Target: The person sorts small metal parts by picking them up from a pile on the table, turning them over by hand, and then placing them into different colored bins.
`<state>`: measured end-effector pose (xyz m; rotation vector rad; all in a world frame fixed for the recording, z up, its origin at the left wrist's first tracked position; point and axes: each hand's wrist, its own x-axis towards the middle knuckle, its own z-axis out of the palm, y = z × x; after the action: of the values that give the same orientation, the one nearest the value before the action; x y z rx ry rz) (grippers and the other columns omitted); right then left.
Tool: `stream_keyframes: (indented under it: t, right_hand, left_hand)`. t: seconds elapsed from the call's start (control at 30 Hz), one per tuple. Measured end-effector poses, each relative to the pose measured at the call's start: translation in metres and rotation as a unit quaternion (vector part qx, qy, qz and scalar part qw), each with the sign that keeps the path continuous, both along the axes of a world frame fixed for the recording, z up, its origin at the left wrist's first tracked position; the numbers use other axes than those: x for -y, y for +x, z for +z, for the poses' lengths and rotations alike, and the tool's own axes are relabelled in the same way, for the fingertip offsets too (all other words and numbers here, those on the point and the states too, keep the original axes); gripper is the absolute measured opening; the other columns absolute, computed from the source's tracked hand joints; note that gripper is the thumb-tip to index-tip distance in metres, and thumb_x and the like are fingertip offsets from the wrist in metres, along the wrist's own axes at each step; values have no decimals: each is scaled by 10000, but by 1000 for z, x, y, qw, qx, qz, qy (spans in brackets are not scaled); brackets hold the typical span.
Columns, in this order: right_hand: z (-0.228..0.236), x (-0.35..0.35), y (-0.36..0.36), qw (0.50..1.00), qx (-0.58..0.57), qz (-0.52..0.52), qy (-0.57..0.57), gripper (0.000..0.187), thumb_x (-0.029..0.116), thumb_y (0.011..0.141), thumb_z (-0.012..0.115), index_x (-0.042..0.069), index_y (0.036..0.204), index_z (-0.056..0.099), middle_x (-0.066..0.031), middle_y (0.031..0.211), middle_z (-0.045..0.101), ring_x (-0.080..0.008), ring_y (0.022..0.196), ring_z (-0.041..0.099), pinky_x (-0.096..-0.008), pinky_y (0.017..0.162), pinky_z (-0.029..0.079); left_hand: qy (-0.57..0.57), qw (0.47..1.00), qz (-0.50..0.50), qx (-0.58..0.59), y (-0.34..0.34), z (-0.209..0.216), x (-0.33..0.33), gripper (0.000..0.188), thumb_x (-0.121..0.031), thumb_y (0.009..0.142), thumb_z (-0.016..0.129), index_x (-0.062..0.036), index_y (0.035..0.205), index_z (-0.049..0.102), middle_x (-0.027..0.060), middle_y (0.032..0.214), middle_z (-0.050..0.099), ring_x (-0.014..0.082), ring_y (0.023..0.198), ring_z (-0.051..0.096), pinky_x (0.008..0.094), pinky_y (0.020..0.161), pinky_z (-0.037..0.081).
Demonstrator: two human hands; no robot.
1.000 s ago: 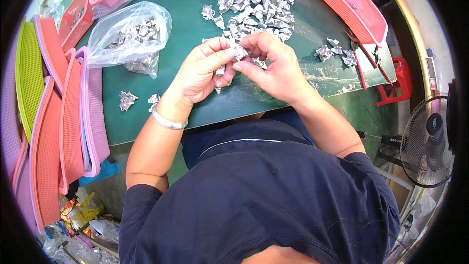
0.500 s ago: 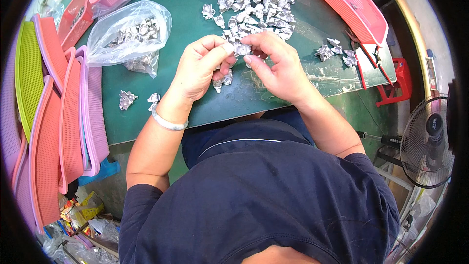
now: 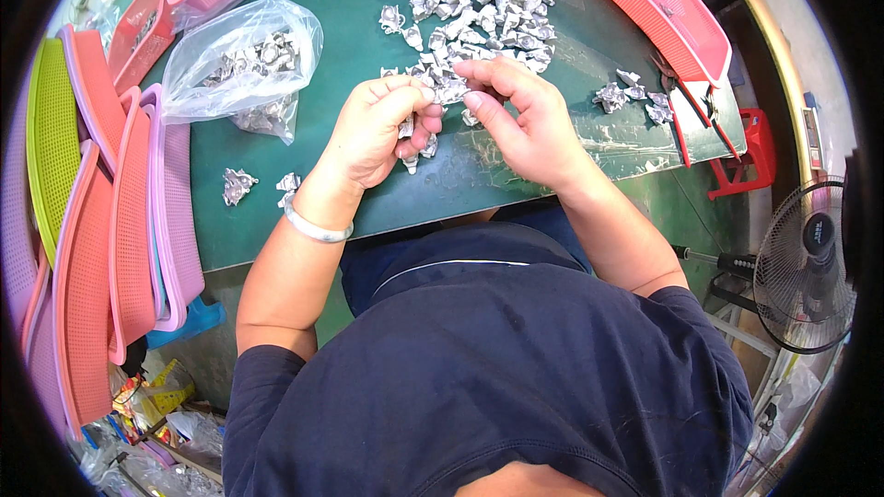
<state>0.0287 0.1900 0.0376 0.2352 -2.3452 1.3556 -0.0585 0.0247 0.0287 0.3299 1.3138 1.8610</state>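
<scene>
My left hand is closed in a pinch, with a small silver-grey cast metal part at its thumb and fingertips. Close by on the right, my right hand has its thumb and forefinger apart around the far side of that part, without visibly gripping it. More of the same castings show beneath my left fingers, partly hidden. A large heap of metal castings lies just beyond both hands on the green table.
Left of the hands stands a clear plastic bag of castings, beside stacked plastic baskets. Two loose castings lie near the front edge. At right are a pink basket, a few castings, red-handled pliers and a fan.
My right thumb and forefinger have parted from the metal part, which now sits at my left fingertips. My left hand has barely moved.
</scene>
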Motion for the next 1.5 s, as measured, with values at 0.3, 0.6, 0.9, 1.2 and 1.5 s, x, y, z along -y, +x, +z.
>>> stream_keyframes:
  t: [0.3,0.6,0.9,1.2,1.5]
  right_hand:
    - [3,3,1,996,61,-2,-68,213,45,835,556,-19,1035,588,-66,836,586,-108,739,538,-229,659,434]
    - [1,0,2,994,84,15,-73,231,11,847,537,-12,1075,567,-45,908,576,-99,837,541,-230,750,442]
    - [-2,-2,1,995,21,28,-92,247,-13,809,553,2,1054,580,-99,919,606,-164,828,589,-264,733,470]
    - [-2,-4,3,992,50,45,-110,311,-34,834,528,-2,1143,538,-61,1007,578,-120,920,541,-248,813,438]
    - [0,6,0,990,-51,27,-132,441,-26,755,625,37,1177,512,-60,919,610,-116,789,559,-244,687,462]
  left_hand:
    - [-8,1000,-1,29,1,2,0,179,-142,825,523,-17,710,579,60,614,566,86,445,475,193,361,319]
    - [-4,1000,-8,8,2,0,0,178,-166,841,525,-34,728,560,34,639,550,68,446,450,175,357,300]
    - [10,999,-32,-15,4,3,0,164,-146,844,517,-12,771,578,46,644,568,64,444,460,174,367,312]
    - [13,999,-35,-4,3,0,1,131,-123,843,531,-13,798,585,43,655,574,65,460,474,173,376,319]
    - [21,998,-48,-32,5,-3,-2,102,-110,865,567,-13,893,581,21,723,575,48,554,502,160,440,367]
